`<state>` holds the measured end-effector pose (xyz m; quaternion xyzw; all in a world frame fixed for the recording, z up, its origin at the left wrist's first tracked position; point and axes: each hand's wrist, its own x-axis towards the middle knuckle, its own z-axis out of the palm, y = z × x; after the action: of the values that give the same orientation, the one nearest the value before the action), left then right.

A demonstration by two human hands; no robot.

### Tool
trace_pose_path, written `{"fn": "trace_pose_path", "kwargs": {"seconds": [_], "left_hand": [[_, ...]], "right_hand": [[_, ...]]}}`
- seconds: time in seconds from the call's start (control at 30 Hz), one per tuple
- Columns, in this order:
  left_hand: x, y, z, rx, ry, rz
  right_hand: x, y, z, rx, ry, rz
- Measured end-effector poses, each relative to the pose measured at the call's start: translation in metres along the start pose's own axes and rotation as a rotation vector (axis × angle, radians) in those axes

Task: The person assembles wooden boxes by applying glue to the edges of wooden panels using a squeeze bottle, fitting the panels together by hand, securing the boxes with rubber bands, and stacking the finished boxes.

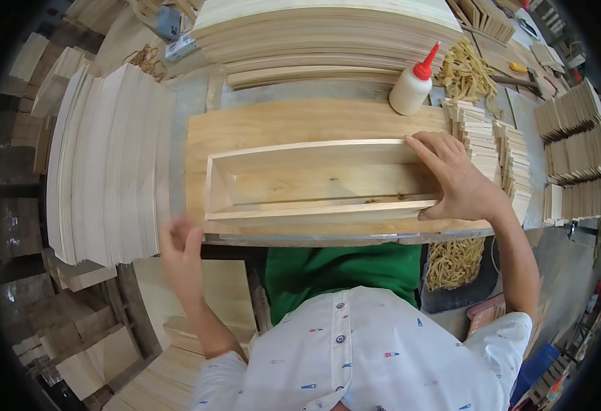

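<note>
A long, open wooden frame (314, 212) lies on a light wooden board (259, 123) on the bench. My right hand (454, 178) spans the frame's right end, thumb on the near long side and fingers on the far one. My left hand (183, 240) is off the frame's near left corner, at the bench edge, not touching the frame. Its fingers are curled and blurred by motion, so whether they hold anything cannot be made out.
Thin boards are stacked at the left (109, 164) and the back (328, 34). A white glue bottle (410, 92) with a red cap stands behind the frame. Small wooden strips (475, 140) and yellowish bands (468, 72) lie at the right. A bin (454, 294) of bands sits below.
</note>
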<state>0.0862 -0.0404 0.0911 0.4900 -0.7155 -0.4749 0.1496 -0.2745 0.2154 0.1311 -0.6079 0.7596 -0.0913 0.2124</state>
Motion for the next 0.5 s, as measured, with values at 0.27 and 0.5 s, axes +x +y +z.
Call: {"fn": "trace_pose_path", "kwargs": {"seconds": [0.27,0.5], "left_hand": [[-0.023,-0.024,0.156,-1.6,-0.541,-0.147],[-0.007,-0.023,0.167,-1.495,-0.447,-0.145]], "right_hand": [[0.013,0.004,-0.011,0.013,-0.084,0.028],[0.009,0.002,-0.007,-0.013,-0.059,0.025]]}}
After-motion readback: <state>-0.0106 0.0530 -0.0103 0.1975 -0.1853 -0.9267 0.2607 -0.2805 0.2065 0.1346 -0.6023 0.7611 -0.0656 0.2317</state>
